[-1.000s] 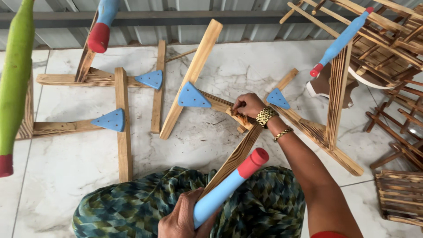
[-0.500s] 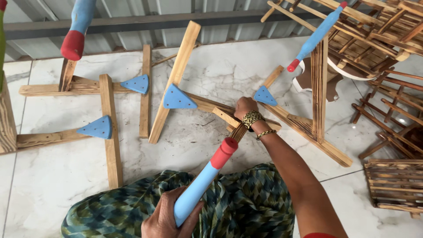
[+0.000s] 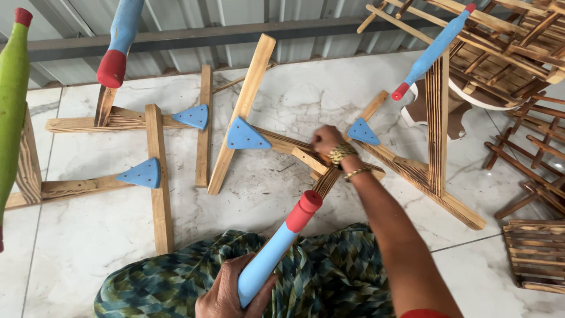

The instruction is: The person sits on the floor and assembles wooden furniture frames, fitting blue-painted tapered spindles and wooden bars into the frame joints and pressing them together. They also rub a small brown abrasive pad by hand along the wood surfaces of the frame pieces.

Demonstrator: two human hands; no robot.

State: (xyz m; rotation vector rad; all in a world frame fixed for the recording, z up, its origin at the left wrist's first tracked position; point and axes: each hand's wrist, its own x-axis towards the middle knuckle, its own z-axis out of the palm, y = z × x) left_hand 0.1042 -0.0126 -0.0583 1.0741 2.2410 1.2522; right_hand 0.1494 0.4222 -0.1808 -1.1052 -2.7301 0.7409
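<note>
Just the one view here, a head cam looking steeply down and a bit forward from over the person's lap, so the marble floor (image 3: pixel 329 88) fills most of the shot and a strip of corrugated wall (image 3: pixel 306 12) shows along the top. It sits close: the left hand (image 3: pixel 226 291) is cut off at the bottom edge, and the right hand (image 3: pixel 325 140) reaches out mid-frame. There's no second view to overlap with.

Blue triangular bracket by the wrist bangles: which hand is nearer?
Right. The right hand grips the wooden joint just left of the blue triangular bracket; the left hand is far below, holding the blue-handled tool.
</note>
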